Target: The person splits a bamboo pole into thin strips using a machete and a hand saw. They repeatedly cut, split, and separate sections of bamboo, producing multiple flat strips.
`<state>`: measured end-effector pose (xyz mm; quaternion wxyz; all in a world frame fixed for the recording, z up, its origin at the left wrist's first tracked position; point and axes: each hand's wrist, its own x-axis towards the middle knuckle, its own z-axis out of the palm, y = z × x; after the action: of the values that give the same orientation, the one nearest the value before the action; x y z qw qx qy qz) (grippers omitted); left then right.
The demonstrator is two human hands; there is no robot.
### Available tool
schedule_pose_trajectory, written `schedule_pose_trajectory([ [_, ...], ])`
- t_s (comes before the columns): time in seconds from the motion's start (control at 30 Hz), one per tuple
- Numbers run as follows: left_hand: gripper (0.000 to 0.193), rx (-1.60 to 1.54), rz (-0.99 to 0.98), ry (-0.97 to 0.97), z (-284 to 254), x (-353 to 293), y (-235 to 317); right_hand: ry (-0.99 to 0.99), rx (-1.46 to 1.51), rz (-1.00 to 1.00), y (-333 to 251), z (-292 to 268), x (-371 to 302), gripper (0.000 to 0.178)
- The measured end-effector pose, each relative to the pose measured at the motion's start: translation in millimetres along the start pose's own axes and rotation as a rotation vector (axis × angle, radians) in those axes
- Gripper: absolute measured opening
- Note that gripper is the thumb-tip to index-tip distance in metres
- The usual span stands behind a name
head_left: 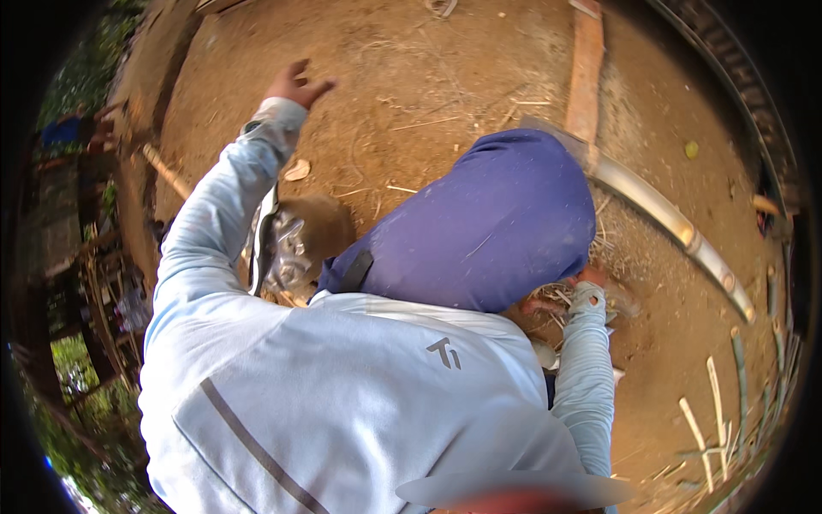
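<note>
My left hand [300, 86] is raised over the dirt floor at the upper left. Its fingers are spread, and it holds nothing. On the other side, my right hand [591, 276] reaches down beside my bent knee, among pale bamboo shavings [555, 295] near my foot [541, 306]. Its fingers are mostly hidden and blurred, so I cannot make out whether they grip anything. Past the knee a long split bamboo pole [655, 210] lies on the ground. One end of it meets a flat wooden plank [586, 81].
Left of my legs are a clear plastic bag [291, 248] and a rounded brown object [328, 221]. Several cut bamboo strips [715, 420] lie at the lower right. A bamboo stick [167, 171] slants near the left edge. Thin slivers litter the dirt ground [377, 77].
</note>
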<state>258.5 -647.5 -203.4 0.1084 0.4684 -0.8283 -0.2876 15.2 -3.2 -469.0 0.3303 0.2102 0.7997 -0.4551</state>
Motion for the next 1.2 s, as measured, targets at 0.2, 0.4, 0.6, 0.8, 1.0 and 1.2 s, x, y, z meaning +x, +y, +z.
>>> schedule_pose_trajectory([
  [0.2, 0.077, 0.134, -0.479, 0.407, -110.5, -76.8, -159.4, 0.018, -0.272, 0.028, -34.3, 2.9, -21.6, 0.071],
  [0.4, 0.080, 0.466, -0.582, -0.202, -90.4, -203.9, -165.5, -0.101, -0.566, -0.253, -35.0, 17.5, 11.5, 0.061],
  [0.6, 0.079, 0.533, -0.405, -0.217, -71.1, -242.8, -226.4, -0.161, -0.604, -0.406, -61.6, 34.2, -23.5, 0.067],
  [0.8, 0.068, 0.656, -0.310, -0.260, -69.6, -239.2, -211.7, -0.081, -0.711, -0.302, -79.8, 26.1, -63.9, 0.068],
  [1.0, 0.056, 0.846, -0.383, -0.253, -82.6, -221.3, -213.6, -0.011, -0.718, -0.241, -82.0, 20.1, -95.1, 0.062],
  [1.2, 0.038, -0.227, -0.017, 0.035, -154.3, -89.0, -151.4, 0.107, -0.240, -0.353, -105.4, 24.6, -62.8, 0.061],
])
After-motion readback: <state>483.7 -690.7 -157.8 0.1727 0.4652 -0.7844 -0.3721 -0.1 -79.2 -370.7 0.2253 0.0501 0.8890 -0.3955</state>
